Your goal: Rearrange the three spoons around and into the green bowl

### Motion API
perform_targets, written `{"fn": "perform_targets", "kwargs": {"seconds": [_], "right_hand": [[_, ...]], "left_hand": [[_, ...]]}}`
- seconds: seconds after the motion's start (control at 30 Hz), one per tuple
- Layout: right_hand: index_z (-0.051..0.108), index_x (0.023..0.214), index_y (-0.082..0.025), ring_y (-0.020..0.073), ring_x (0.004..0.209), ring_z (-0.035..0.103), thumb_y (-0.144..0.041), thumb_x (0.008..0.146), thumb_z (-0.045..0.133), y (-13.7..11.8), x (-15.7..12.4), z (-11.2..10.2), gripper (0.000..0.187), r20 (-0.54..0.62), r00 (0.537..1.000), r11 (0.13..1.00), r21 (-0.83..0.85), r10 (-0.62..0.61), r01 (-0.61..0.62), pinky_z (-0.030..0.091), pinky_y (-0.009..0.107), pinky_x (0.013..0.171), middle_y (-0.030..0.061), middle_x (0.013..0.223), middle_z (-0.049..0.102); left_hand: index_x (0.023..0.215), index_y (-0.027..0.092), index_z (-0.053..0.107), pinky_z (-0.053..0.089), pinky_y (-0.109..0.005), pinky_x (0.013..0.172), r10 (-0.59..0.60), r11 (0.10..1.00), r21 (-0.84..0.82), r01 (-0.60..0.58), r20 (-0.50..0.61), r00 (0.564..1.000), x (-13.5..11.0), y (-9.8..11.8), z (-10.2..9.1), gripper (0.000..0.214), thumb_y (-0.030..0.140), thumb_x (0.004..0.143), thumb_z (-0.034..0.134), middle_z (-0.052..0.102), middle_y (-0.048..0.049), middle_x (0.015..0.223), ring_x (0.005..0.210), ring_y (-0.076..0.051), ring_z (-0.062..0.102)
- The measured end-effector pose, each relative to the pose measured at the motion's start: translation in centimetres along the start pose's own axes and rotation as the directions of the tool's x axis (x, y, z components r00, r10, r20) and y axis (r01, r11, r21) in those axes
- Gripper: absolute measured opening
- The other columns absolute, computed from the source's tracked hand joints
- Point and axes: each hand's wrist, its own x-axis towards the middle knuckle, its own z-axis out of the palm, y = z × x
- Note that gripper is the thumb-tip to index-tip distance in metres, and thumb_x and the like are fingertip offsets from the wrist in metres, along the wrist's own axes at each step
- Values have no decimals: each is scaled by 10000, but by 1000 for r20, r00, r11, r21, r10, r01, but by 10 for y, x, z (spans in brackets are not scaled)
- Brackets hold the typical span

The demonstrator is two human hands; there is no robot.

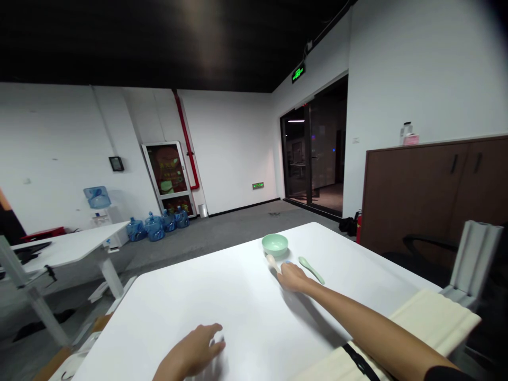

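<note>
My right hand (292, 277) reaches far over the white table (190, 296), its fingers closed around a beige spoon (272, 262) whose rounded end points toward the bowl. Just beyond that end stands a light green bowl (274, 245), upright. A light green spoon (311, 270) lies on the table to the right of this hand. Something small and blue (288, 262) shows behind my knuckles, mostly hidden. Near the front of the table, my left hand (194, 349) hovers with thumb and index finger apart and holds nothing.
A cream folded mat or board (432, 320) with a black strap lies under my right forearm. A metal profile post (472, 259) rises at the table's right edge. Beyond are a brown cabinet (428, 196), a second desk (75, 243) and blue water bottles (154, 227).
</note>
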Motion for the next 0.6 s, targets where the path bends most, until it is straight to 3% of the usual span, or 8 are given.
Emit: {"fn": "perform_targets", "kwargs": {"seconds": [0.6], "right_hand": [[655, 904, -134, 269, 889, 663, -358, 891, 448, 13, 13, -11, 306, -16, 1000, 1000, 5, 18, -18, 428, 288, 651, 139, 929, 686]], "left_hand": [[1321, 246, 528, 487, -367, 854, 4, 1000, -17, -4, -5, 1000, 3, 1, 3, 559, 523, 848, 419, 618, -99, 1250, 966, -237, 658]]}}
